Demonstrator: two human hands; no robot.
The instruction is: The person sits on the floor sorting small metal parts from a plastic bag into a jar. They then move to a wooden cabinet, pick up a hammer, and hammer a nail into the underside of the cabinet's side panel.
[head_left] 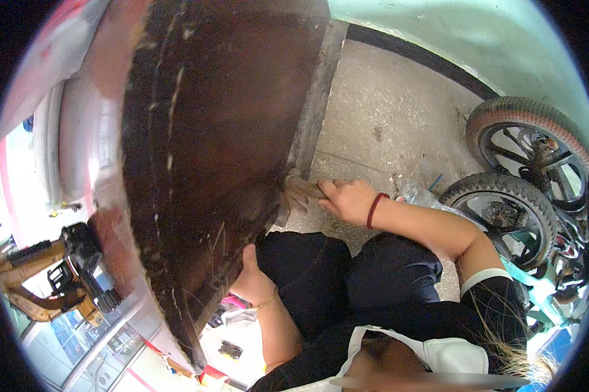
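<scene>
A large dark brown panel (222,98) with scuffed, worn edges stands tilted in front of me and fills the left middle of the view. My left hand (254,286) is closed on its near lower edge, thumb on the visible side and the other fingers hidden. Closed around the handle of a brush (301,189) is my right hand (350,201). The brush's pale, worn bristles touch the panel's right side near its bottom corner. A red cord bracelet circles my right wrist.
Two black spoked wheels (503,215) and a teal frame (539,287) are at the right. Speckled floor (392,117) runs to a green wall (477,32) with a dark baseboard. At the left is a yellow toy-like machine (40,274); small items lie below the panel.
</scene>
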